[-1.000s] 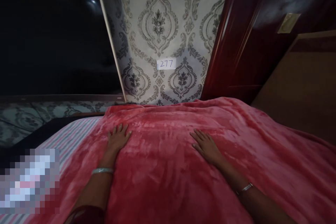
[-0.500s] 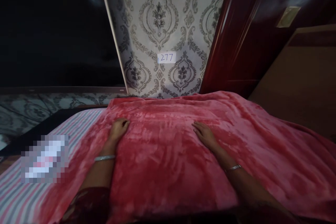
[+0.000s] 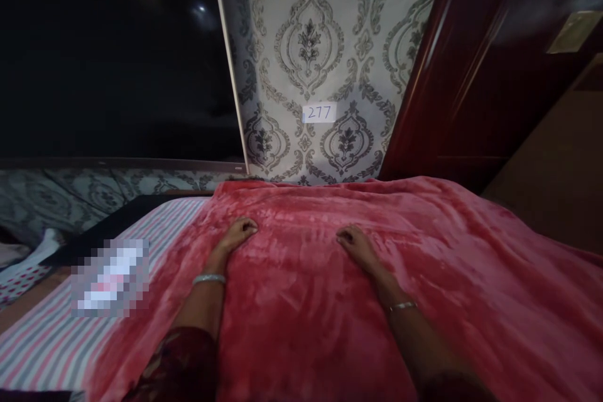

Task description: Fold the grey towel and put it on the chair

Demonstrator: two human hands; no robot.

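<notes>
A plush red blanket point(image 3: 306, 320) lies spread over a bed, its far edge near the wall. Both my hands rest on it close to that far edge. My left hand point(image 3: 238, 233) has its fingers curled into the fabric, with a silver bangle on the wrist. My right hand point(image 3: 353, 244) sits about a hand's width to the right, fingers also curled down into the blanket, with a thin bangle on that wrist. A pink and grey striped sheet point(image 3: 51, 339) shows uncovered to the left of the blanket.
A patterned grey wallpaper wall with a small label reading 277 point(image 3: 319, 113) stands just behind the bed. A glossy dark red wooden panel point(image 3: 471, 75) rises at right beside a brown board point(image 3: 556, 176). A dark glossy panel point(image 3: 108, 63) fills the upper left.
My fingers, spread flat on the blanket a second ago, have curled into the fabric. Both hands have drawn closer together, and the view has shifted so the wall sits further right.
</notes>
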